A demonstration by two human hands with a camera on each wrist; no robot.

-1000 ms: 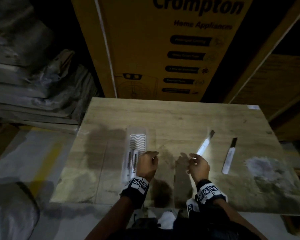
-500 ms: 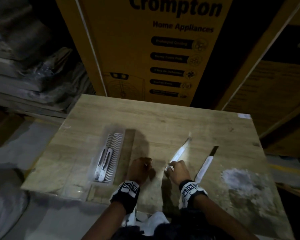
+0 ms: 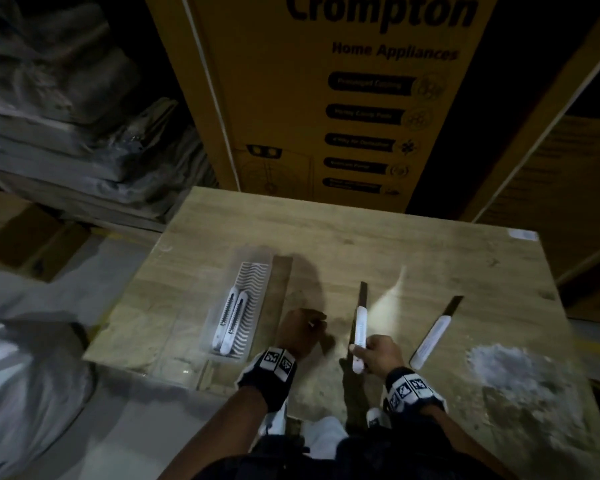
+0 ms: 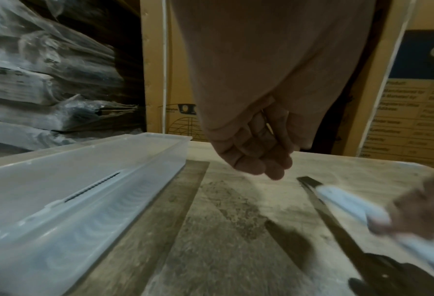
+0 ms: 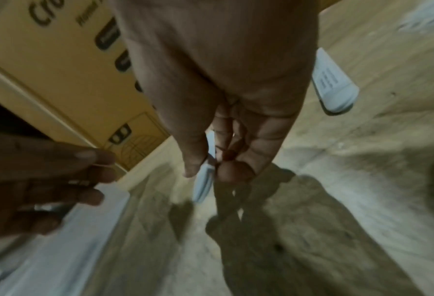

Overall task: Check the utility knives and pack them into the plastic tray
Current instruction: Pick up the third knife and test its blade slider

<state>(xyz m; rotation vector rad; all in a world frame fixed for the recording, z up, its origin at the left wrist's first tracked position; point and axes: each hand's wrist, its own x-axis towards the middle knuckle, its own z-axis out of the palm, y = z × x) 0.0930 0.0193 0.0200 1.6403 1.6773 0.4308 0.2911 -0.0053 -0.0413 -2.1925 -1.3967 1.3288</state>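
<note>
A clear plastic tray (image 3: pixel 255 275) with a ribbed floor lies left on the wooden table and holds two white utility knives (image 3: pixel 232 320). My right hand (image 3: pixel 362 351) pinches a third white knife (image 3: pixel 360 323) by its rear end, its dark blade out and pointing away from me. The right wrist view shows thumb and fingers of that hand (image 5: pixel 214 163) closed on the knife (image 5: pixel 204 182). Another white knife (image 3: pixel 432 336), blade out, lies on the table to the right. My left hand (image 3: pixel 314 325) hovers between tray and held knife, fingers loosely curled, holding nothing (image 4: pixel 261 162).
A large yellow Crompton carton (image 3: pixel 326 98) stands against the table's far edge. Wrapped bundles (image 3: pixel 66 133) are stacked at the left. A grey dusty patch (image 3: pixel 520 372) marks the table at the right. The tray wall (image 4: pixel 157 160) sits close to my left hand.
My right hand has taken hold of the knife and lifted its rear end off the table, swinging it to point straight away. My left hand has drifted right, away from the tray.
</note>
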